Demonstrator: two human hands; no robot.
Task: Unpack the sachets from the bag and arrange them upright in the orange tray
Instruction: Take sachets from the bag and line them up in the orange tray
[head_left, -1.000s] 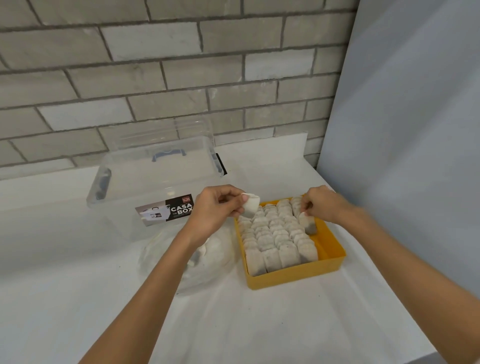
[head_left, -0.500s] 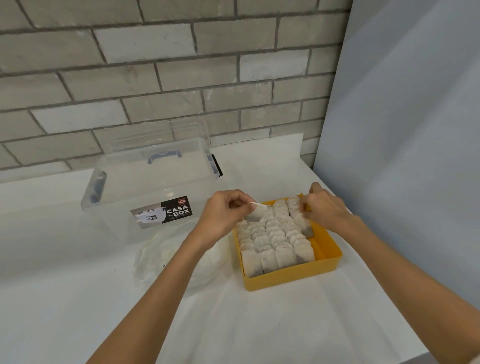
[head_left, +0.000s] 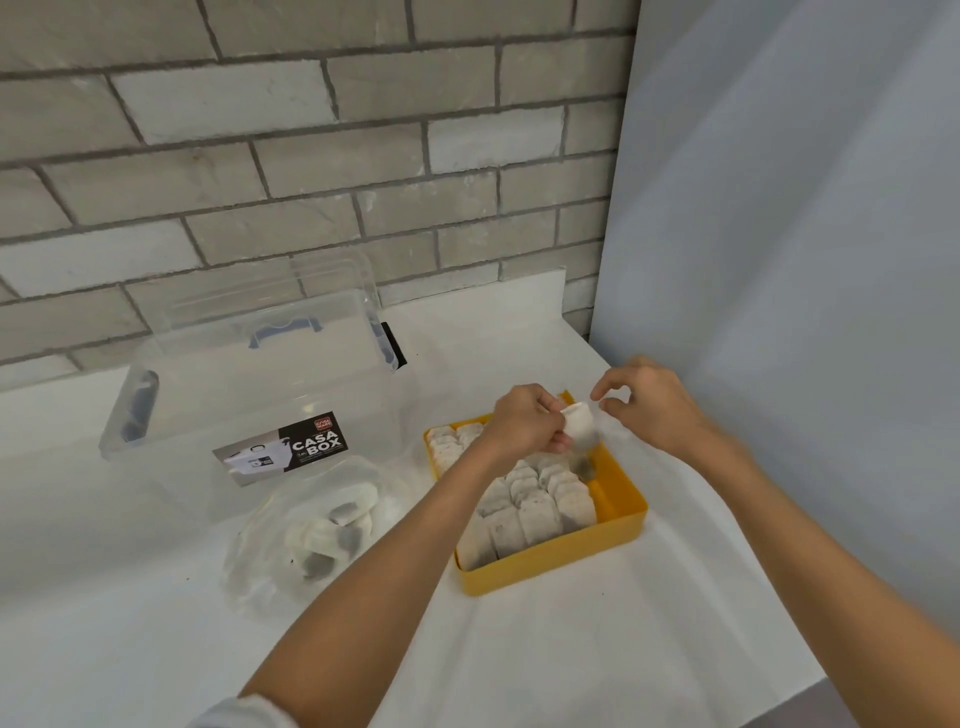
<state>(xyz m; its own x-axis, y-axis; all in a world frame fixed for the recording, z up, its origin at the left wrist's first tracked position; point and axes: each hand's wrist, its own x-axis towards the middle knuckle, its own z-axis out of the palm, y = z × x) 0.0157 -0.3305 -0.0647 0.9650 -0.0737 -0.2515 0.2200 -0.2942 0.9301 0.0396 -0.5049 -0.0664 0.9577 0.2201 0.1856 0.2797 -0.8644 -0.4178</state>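
1. Left hand is over the far part of the orange tray, fingers pinched on one white sachet. The sachet hangs above the tray's far right corner; its lower end is blurred.
2. Right hand is just right of that sachet, thumb and forefinger curled and slightly apart, holding nothing. Can't tell if a fingertip touches the sachet's edge.
3. The tray sits on the white counter, right of centre. Rows of upright sachets fill most of it; a strip along the right wall is bare.
4. Clear plastic bag lies on the counter left of the tray, near side of the clear storage box, with a few sachets inside.
5. Box label reads "CASA BOX".
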